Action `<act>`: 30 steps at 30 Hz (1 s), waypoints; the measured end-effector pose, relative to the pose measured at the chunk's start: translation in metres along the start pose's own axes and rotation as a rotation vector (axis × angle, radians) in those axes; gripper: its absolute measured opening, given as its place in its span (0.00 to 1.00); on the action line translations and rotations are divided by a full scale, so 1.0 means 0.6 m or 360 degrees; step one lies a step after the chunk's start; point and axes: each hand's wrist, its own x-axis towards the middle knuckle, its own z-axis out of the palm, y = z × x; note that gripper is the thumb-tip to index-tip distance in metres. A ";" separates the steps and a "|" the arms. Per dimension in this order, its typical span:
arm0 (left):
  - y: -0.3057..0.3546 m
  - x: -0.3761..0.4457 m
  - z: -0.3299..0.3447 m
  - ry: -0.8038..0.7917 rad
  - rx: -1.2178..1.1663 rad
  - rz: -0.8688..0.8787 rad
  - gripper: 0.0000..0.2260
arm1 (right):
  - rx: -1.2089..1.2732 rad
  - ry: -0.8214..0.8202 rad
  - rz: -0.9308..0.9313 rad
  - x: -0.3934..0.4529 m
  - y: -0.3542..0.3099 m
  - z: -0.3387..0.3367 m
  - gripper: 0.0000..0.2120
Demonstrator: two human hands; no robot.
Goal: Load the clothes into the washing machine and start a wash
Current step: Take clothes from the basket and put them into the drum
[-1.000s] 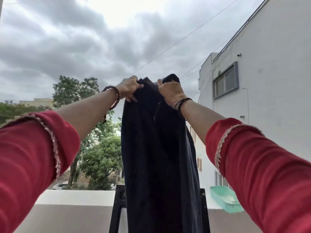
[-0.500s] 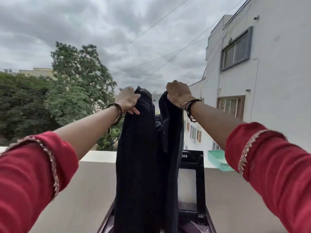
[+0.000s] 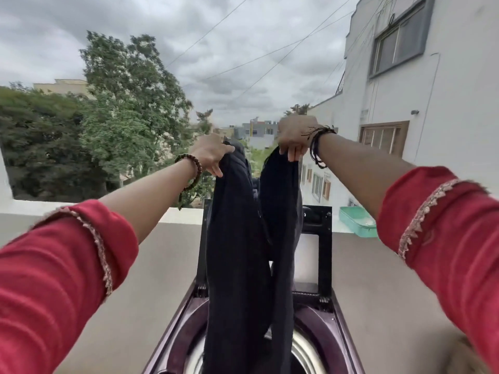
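Dark garment [image 3: 243,255]: held up, left hand [image 3: 210,155] and right hand [image 3: 295,137] each gripping a top corner; lower end hangs into the open washing machine [image 3: 324,327] below.

Plain black garment [image 3: 243,238], dark purple washing machine [image 3: 340,319], red sleeves [image 3: 67,265].

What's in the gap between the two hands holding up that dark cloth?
In the head view, no object lies between the left hand and right hand: only the dark garment's sagging top edge, with distant buildings behind.
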 end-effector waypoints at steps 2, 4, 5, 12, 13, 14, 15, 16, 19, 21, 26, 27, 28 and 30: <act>-0.036 -0.016 0.038 -0.0140 0.0065 -0.0054 0.17 | -0.0041 -0.0136 0.0000 -0.018 0.006 0.054 0.12; -0.070 -0.031 0.076 -0.0311 0.0073 -0.0071 0.16 | -0.0111 -0.0270 0.0001 -0.036 0.011 0.108 0.08; -0.086 -0.040 0.096 -0.0415 0.0112 -0.0078 0.15 | -0.0167 -0.0331 0.0001 -0.046 0.013 0.135 0.08; -0.204 -0.099 0.217 -0.0707 0.0495 -0.0092 0.11 | -0.0401 -0.0486 -0.0107 -0.095 0.045 0.322 0.10; -0.218 -0.103 0.228 -0.0719 0.0496 -0.0122 0.10 | -0.0362 -0.0521 -0.0098 -0.098 0.050 0.340 0.09; -0.231 -0.107 0.238 -0.0729 0.0483 -0.0156 0.09 | -0.0327 -0.0545 -0.0073 -0.101 0.056 0.359 0.10; -0.244 -0.109 0.249 -0.0742 0.0461 -0.0192 0.08 | -0.0289 -0.0544 -0.0057 -0.103 0.061 0.380 0.12; -0.254 -0.113 0.260 -0.0755 0.0435 -0.0225 0.08 | -0.0262 -0.0535 -0.0039 -0.108 0.065 0.402 0.14; -0.277 -0.142 0.307 -0.0819 0.0347 -0.0353 0.08 | -0.0201 -0.0478 0.0022 -0.132 0.064 0.484 0.16; -0.296 -0.172 0.352 -0.0849 0.0314 -0.0415 0.08 | -0.0180 -0.0491 0.0047 -0.155 0.055 0.540 0.16; -0.371 -0.273 0.481 -0.1111 0.0626 -0.0567 0.17 | -0.0093 -0.0931 0.0147 -0.228 0.054 0.661 0.17; -0.386 -0.293 0.500 -0.1265 0.0696 -0.0618 0.23 | -0.0027 -0.1104 0.0174 -0.241 0.057 0.680 0.18; -0.401 -0.309 0.517 -0.1404 0.0761 -0.0637 0.26 | 0.0053 -0.1271 0.0195 -0.252 0.060 0.694 0.18; -0.417 -0.321 0.537 -0.1582 0.0845 -0.0596 0.29 | 0.0191 -0.1414 0.0220 -0.268 0.064 0.710 0.16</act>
